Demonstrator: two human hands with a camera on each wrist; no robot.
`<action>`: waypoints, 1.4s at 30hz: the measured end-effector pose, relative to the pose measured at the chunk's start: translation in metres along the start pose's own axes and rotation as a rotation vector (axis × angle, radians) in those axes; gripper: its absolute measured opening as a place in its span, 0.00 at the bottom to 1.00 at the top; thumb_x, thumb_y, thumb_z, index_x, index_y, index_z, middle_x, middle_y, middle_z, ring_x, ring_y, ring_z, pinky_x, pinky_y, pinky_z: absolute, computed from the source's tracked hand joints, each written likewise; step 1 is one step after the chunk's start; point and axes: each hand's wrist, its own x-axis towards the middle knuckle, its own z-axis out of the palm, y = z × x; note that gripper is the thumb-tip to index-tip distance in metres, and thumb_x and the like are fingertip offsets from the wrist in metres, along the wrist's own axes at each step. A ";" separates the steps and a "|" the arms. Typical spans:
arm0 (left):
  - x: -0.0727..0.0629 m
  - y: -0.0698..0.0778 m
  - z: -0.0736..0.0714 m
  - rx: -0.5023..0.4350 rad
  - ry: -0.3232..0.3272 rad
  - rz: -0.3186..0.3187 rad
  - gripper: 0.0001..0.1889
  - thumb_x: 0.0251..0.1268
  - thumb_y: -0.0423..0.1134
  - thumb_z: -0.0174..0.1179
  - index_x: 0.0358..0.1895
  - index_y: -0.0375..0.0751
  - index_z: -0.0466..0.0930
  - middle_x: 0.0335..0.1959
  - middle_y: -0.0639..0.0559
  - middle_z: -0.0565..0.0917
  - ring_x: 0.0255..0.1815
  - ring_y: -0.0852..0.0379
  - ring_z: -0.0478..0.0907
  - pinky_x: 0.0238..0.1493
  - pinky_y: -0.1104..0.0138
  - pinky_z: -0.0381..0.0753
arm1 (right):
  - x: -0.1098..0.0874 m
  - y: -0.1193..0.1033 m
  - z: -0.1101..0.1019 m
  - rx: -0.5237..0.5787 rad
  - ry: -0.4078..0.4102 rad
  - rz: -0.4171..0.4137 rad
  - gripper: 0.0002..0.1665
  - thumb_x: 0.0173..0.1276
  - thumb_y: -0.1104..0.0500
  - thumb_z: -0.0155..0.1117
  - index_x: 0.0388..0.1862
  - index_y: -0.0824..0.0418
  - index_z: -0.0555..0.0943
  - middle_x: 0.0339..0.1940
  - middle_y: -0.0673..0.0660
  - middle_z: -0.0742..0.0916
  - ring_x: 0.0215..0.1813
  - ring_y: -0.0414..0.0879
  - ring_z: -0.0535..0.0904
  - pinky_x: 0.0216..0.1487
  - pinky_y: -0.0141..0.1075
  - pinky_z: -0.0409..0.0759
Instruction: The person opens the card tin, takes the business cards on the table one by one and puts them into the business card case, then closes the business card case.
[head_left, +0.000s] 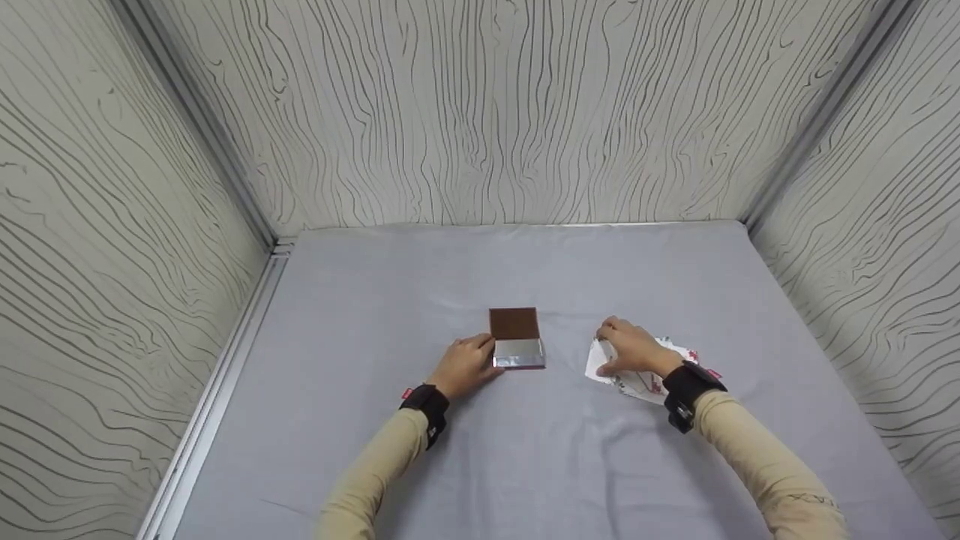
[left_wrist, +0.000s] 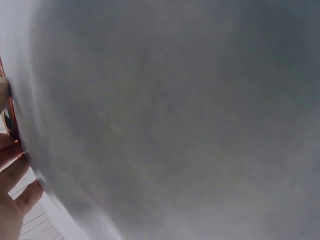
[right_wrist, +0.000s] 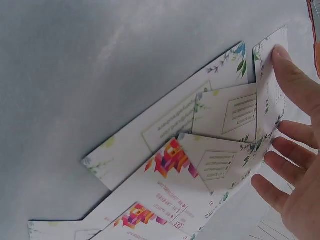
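A card case [head_left: 517, 354] lies unfolded on the cloth, its brown lid [head_left: 514, 323] toward the back and its shiny silver tray toward the front. My left hand [head_left: 463, 367] grips the case's left side between thumb and fingers; only its reddish edge [left_wrist: 14, 119] shows in the left wrist view. To the right, my right hand [head_left: 634, 349] pinches a white business card [right_wrist: 267, 85] with leaf prints, thumb on one face and fingers at the other edge. Beneath that hand, several overlapping business cards [right_wrist: 150, 192] are spread, some with leaves and some with red-orange block prints.
A grey-lavender cloth [head_left: 360, 300] covers the table, with light creases. Wood-grain patterned panels [head_left: 465, 112] stand at the back and both sides. A metal rail [head_left: 217, 397] runs along the left edge.
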 end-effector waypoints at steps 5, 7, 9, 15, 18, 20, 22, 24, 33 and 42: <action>0.000 -0.001 0.001 -0.012 0.010 0.016 0.28 0.63 0.50 0.67 0.57 0.31 0.79 0.56 0.41 0.81 0.57 0.47 0.79 0.53 0.55 0.79 | 0.002 0.000 0.000 -0.007 0.023 -0.004 0.36 0.46 0.52 0.83 0.49 0.70 0.77 0.50 0.66 0.76 0.52 0.65 0.74 0.50 0.60 0.74; 0.000 0.000 0.001 -0.023 0.018 0.023 0.28 0.63 0.49 0.68 0.58 0.30 0.79 0.56 0.39 0.81 0.57 0.46 0.79 0.53 0.55 0.78 | 0.003 0.000 -0.001 -0.026 0.019 0.015 0.37 0.45 0.50 0.83 0.47 0.70 0.77 0.47 0.64 0.76 0.51 0.64 0.72 0.48 0.58 0.74; 0.000 -0.001 0.001 -0.027 0.031 0.032 0.29 0.61 0.49 0.69 0.57 0.29 0.79 0.55 0.39 0.81 0.56 0.46 0.80 0.53 0.55 0.79 | 0.004 -0.001 -0.003 -0.044 0.006 0.051 0.37 0.44 0.48 0.84 0.45 0.69 0.76 0.44 0.64 0.75 0.49 0.63 0.71 0.47 0.57 0.73; 0.001 -0.001 -0.001 -0.044 -0.012 0.010 0.28 0.63 0.49 0.67 0.57 0.29 0.79 0.55 0.40 0.81 0.55 0.46 0.80 0.54 0.56 0.78 | 0.005 -0.001 -0.006 -0.052 -0.053 0.142 0.38 0.44 0.45 0.83 0.41 0.67 0.74 0.42 0.63 0.72 0.49 0.62 0.67 0.48 0.56 0.68; 0.002 -0.001 -0.002 -0.052 -0.042 0.000 0.27 0.66 0.49 0.65 0.58 0.30 0.78 0.55 0.41 0.81 0.56 0.48 0.80 0.55 0.57 0.78 | 0.006 0.001 -0.004 -0.035 -0.044 0.144 0.39 0.42 0.46 0.84 0.42 0.66 0.73 0.42 0.63 0.72 0.49 0.63 0.67 0.48 0.57 0.65; 0.002 -0.001 -0.003 -0.048 -0.050 0.001 0.27 0.66 0.49 0.65 0.58 0.31 0.78 0.55 0.42 0.81 0.55 0.49 0.80 0.55 0.58 0.78 | 0.007 0.001 -0.003 -0.019 -0.027 0.141 0.40 0.40 0.46 0.84 0.43 0.66 0.72 0.42 0.63 0.72 0.49 0.63 0.67 0.49 0.57 0.64; 0.002 -0.001 -0.003 -0.048 -0.057 -0.002 0.27 0.66 0.49 0.65 0.58 0.31 0.78 0.55 0.42 0.81 0.55 0.49 0.80 0.55 0.58 0.78 | 0.008 -0.002 -0.004 -0.001 -0.008 0.139 0.41 0.39 0.48 0.85 0.45 0.65 0.71 0.42 0.62 0.74 0.49 0.63 0.67 0.49 0.57 0.63; 0.002 -0.002 -0.003 -0.044 -0.062 -0.006 0.26 0.66 0.50 0.64 0.59 0.32 0.78 0.56 0.43 0.81 0.56 0.49 0.79 0.55 0.57 0.78 | 0.010 -0.006 -0.005 0.019 0.007 0.132 0.42 0.38 0.50 0.86 0.47 0.64 0.70 0.43 0.62 0.75 0.48 0.62 0.68 0.49 0.57 0.63; 0.001 -0.002 -0.004 -0.031 -0.037 0.014 0.25 0.65 0.49 0.66 0.56 0.33 0.80 0.55 0.43 0.81 0.57 0.49 0.79 0.53 0.56 0.78 | 0.019 -0.013 -0.005 0.278 0.045 0.046 0.40 0.42 0.73 0.78 0.54 0.66 0.68 0.47 0.65 0.71 0.46 0.59 0.71 0.50 0.55 0.73; 0.001 -0.002 -0.006 -0.054 -0.062 -0.004 0.25 0.66 0.48 0.65 0.58 0.33 0.79 0.56 0.44 0.80 0.57 0.49 0.79 0.54 0.56 0.77 | 0.030 -0.017 -0.013 0.332 0.079 -0.023 0.38 0.49 0.77 0.71 0.61 0.72 0.68 0.47 0.69 0.82 0.43 0.59 0.77 0.44 0.52 0.76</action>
